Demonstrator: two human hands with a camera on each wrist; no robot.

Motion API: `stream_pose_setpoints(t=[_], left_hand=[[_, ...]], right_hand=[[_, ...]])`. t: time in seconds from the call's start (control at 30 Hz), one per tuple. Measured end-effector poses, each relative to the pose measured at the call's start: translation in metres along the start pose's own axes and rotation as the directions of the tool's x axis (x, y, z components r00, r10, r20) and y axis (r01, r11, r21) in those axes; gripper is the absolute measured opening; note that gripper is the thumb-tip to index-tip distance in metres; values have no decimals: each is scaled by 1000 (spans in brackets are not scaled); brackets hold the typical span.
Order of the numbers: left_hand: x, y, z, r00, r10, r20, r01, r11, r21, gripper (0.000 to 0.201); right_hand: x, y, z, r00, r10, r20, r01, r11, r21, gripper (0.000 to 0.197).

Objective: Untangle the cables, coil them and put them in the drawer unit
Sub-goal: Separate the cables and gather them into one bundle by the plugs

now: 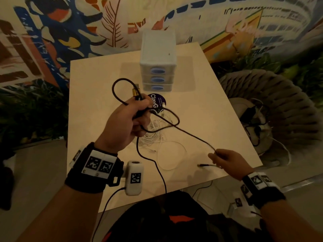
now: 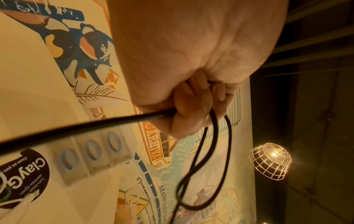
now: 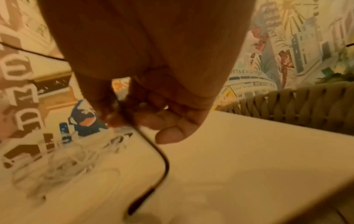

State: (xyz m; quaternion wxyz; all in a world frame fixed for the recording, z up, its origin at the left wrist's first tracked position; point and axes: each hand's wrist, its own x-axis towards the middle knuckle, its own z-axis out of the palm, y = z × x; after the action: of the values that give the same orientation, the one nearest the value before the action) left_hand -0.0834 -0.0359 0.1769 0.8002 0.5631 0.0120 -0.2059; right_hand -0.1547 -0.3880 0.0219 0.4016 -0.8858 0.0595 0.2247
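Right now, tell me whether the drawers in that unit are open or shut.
Shut. All three fronts of the drawer unit sit flush in one stack in the head view, with none pulled out over the table.

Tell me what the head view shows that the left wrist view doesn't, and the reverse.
Only the head view: the right hand pinching the black cable near its free end, the white cables tangled on the table, and a gold plug sticking up from the left hand.

Only the left wrist view: the curled fingers from below, two black loops hanging under them, and a lit wire-cage lamp.

Both: the left hand gripping the black cable, the drawer unit with all three drawers shut, and the round dark sticker.
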Motion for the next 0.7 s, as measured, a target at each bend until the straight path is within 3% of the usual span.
stream_pose_setpoints(t=[0.1, 0.17, 0.27, 0.3, 0.4, 0.5, 0.6, 0.63, 0.7], left_hand=[[0, 3, -1, 1000, 4, -23, -3, 999, 49, 11], [-1, 2, -1, 998, 4, -57, 8, 976, 219, 12], [-7, -2, 3, 996, 70, -63, -15, 780, 626, 15], [-8, -4, 4, 995, 88, -52, -30, 736, 676, 13], [-9, -10, 1, 995, 93, -44, -39, 734, 678, 7], [-9, -13, -3, 997, 65, -52, -11, 722, 692, 6], [-12, -13, -6, 1000, 29, -3, -17, 661, 750, 6], [-12, -14, -8, 1000, -2, 27, -20, 643, 766, 6], [-14, -18, -10, 994, -77, 80, -19, 588, 809, 7]], right_hand=[[-12, 16, 25, 988, 129, 80, -127, 992, -24, 51], [-22, 26, 41, 954, 201, 221, -202, 979, -20, 60], [-34, 45, 64, 866, 292, 406, -255, 956, -144, 62], [-36, 53, 71, 846, 328, 421, -274, 944, -184, 60], [-37, 77, 93, 825, 402, 397, -325, 913, -249, 52], [-37, 90, 106, 820, 419, 389, -287, 890, -354, 28], [-39, 89, 111, 844, 391, 366, -236, 885, -401, 69], [-38, 85, 108, 858, 382, 343, -230, 884, -408, 75], [-33, 67, 92, 879, 354, 320, -191, 875, -444, 68]])
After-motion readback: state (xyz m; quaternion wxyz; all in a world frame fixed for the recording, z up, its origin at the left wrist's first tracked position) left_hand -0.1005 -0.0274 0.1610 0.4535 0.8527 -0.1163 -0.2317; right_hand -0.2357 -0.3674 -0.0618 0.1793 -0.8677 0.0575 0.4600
